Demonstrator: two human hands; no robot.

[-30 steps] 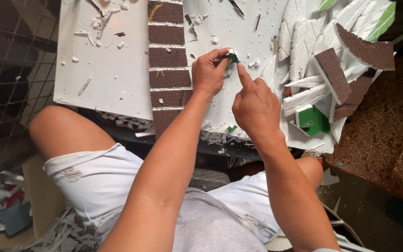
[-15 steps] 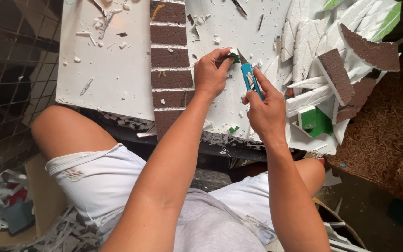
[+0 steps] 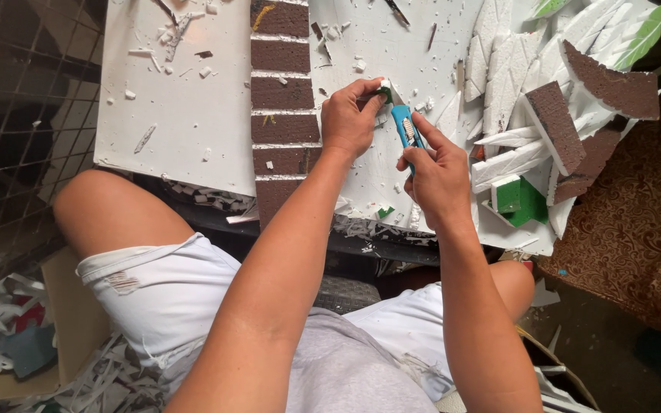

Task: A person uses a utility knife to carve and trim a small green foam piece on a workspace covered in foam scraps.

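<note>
— What are the fingers doing?

— The left hand [image 3: 350, 118] pinches a small green-and-white foam piece [image 3: 384, 90] between thumb and fingertips, clamped tight. The right hand [image 3: 437, 164] is wrapped shut around a blue utility knife [image 3: 405, 130], forefinger laid along its top.

— Can you see the blade?

— Barely — a thin pale tip runs up to the foam piece, and where it meets it is too small to make out. The knife's lower end is hidden in the palm.

— Which way does the knife point?

— Its long axis runs up and slightly left, away from the person, tip towards the left fingertips. It sits over the white foam board [image 3: 185, 115], just right of the brown brick-pattern strip [image 3: 283, 107].

— And around that?

— White crumbs are scattered over the board; to the right lies a pile of white and brown foam offcuts [image 3: 545, 115], cut off by the frame's edge, with a green block [image 3: 518, 199] below it.
</note>
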